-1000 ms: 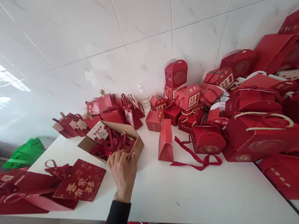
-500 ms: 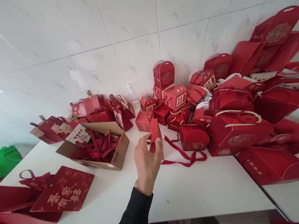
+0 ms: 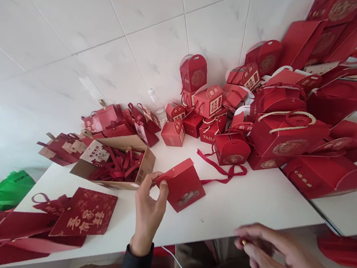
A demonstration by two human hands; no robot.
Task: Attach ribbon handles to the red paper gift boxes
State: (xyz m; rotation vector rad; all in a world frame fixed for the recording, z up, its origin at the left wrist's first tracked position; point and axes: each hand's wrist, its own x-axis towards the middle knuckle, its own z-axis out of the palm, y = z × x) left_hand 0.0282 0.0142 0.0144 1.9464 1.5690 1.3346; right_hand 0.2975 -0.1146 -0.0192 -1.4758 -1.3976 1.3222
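Observation:
My left hand [image 3: 148, 209] pinches the top corner of a small red paper box [image 3: 183, 186], which is tipped over and hangs just above the white table [image 3: 254, 200]. A cardboard box [image 3: 143, 170] full of red ribbons sits right behind that hand. My right hand [image 3: 268, 250] hovers at the table's front edge, blurred, its fingers curled around a tiny gold piece [image 3: 244, 242]. A loose red ribbon [image 3: 222, 172] lies on the table beyond the held box.
Many red gift boxes and bags [image 3: 279, 131] are piled against the tiled wall at the back and right. Flat red bags [image 3: 85, 213] lie at the left front. A clear plastic bottle [image 3: 156, 104] stands among the boxes. A green bag [image 3: 6, 187] sits at far left.
My left hand left the cardboard box, took the standing red box and pulled it toward me, tipping it over. My right hand has come into view at the lower right.

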